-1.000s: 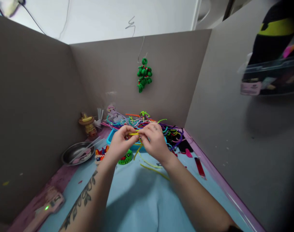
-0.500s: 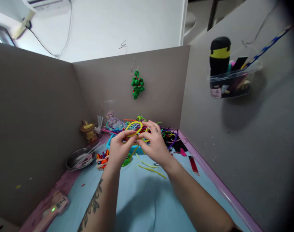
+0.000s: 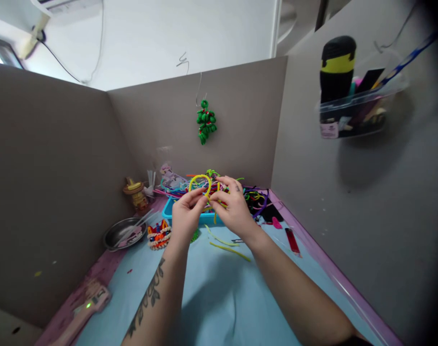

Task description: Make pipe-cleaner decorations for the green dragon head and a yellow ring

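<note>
A yellow pipe cleaner (image 3: 200,177), bent into a loop, stands up between my two hands. My left hand (image 3: 187,211) pinches it at the base of the loop with thumb and forefinger. Close beside it, my right hand (image 3: 230,204) also pinches the yellow pipe cleaner, its fingertips near the left ones. A loose yellow end hangs below the fingers. Behind the hands sits a blue tray (image 3: 167,210) heaped with pipe cleaners of many colours. Two loose yellow-green pipe cleaners (image 3: 230,251) lie on the blue cloth below my right hand.
To the left are a metal bowl (image 3: 112,237), an orange-and-white beaded-looking craft piece (image 3: 159,236) and a pink glue gun (image 3: 82,315) with a green light. A red strip (image 3: 293,241) lies right. A green ornament (image 3: 206,124) hangs at the back, a clear basket (image 3: 363,103) on the right partition.
The yellow loop has turned more upright, and both hands have shifted slightly within the view. The whole scene sits a little differently as the camera moved.
</note>
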### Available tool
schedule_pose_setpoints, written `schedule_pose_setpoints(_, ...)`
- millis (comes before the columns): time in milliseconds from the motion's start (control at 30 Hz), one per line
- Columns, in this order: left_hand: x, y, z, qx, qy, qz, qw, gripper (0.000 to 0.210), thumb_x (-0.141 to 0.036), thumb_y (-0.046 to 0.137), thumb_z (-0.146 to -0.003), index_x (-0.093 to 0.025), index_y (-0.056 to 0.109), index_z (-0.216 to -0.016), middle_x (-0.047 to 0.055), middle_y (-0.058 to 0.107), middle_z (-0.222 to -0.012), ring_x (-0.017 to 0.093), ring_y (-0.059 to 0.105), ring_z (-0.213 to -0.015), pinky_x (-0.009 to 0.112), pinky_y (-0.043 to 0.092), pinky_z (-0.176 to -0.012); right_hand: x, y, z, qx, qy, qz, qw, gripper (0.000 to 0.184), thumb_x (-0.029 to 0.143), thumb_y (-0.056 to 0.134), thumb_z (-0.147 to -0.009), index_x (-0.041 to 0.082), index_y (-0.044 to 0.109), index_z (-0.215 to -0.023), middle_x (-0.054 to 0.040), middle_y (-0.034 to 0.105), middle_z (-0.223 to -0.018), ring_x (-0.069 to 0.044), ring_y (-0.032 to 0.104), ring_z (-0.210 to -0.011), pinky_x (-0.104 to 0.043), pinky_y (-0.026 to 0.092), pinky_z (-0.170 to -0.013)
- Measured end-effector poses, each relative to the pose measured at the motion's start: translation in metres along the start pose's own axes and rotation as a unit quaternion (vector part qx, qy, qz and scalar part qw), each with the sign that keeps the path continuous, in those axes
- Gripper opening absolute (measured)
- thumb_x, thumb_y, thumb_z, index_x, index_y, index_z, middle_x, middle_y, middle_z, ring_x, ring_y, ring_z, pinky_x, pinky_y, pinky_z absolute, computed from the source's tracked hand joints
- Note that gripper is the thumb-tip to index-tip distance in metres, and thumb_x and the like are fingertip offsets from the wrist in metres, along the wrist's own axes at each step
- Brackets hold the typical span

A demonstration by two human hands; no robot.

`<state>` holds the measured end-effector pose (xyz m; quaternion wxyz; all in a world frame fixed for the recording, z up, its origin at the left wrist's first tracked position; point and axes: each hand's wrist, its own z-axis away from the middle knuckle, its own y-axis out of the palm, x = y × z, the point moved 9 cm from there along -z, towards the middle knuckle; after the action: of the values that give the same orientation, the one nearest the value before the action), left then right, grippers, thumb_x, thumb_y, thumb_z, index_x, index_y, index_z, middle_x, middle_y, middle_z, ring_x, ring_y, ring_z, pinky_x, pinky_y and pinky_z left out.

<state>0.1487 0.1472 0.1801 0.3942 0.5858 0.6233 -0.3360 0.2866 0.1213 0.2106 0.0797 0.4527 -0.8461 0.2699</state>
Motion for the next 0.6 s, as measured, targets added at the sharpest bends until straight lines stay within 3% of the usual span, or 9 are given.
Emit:
schedule_pose_setpoints(200, -0.003, 0.0, 0.005, -0.037, 0.043, -0.018, 0.998, 0.037, -0.034, 0.066, -0.071, -0.014, 0.065, -0.102, 0.009, 0.07, -0.091, 0.02, 0.066, -0.081, 0.033, 0.053, -0.075, -0.006, 0.0, -0.001, 0.001, 0.015, -0.01, 1.0, 0.01, 0.016, 0.057, -0.075, 0.02, 0.063, -0.069, -0.0073, 0.047, -0.118, -0.024, 0.038, -0.115, -0.044, 0.032, -0.098)
schedule_pose_setpoints(333, -0.021, -0.001, 0.014, -0.073, 0.15, -0.141, 0.976, 0.026, -0.032, 0.062, -0.075, -0.019, 0.067, -0.098, 0.006, 0.069, -0.094, 0.018, 0.064, -0.085, 0.033, 0.051, -0.079, -0.011, 0.002, -0.002, 0.032, 0.047, -0.031, 0.998, 0.01, 0.013, 0.057, -0.072, 0.019, 0.062, -0.066, -0.0079, 0.05, -0.113, -0.024, 0.041, -0.112, -0.044, 0.034, -0.095)
schedule_pose_setpoints(433, -0.03, 0.004, 0.018, -0.061, 0.205, -0.214, 0.953, 0.021, -0.029, 0.059, -0.078, -0.022, 0.068, -0.096, 0.005, 0.069, -0.092, 0.017, 0.062, -0.084, 0.032, 0.049, -0.08, -0.014, 0.007, -0.002, 0.058, 0.064, -0.044, 0.995, 0.006, 0.014, 0.059, -0.071, 0.018, 0.061, -0.066, -0.0091, 0.051, -0.111, -0.025, 0.042, -0.112, -0.044, 0.033, -0.096)
schedule_pose_setpoints(600, -0.031, 0.005, 0.018, -0.053, 0.216, -0.234, 0.946, 0.019, -0.03, 0.058, -0.079, -0.021, 0.067, -0.093, 0.005, 0.069, -0.088, 0.016, 0.062, -0.08, 0.03, 0.048, -0.076, -0.021, 0.015, 0.0, 0.064, 0.086, -0.122, 0.987, 0.001, 0.02, 0.058, -0.074, 0.019, 0.059, -0.074, -0.0081, 0.053, -0.108, -0.021, 0.046, -0.11, -0.041, 0.034, -0.096)
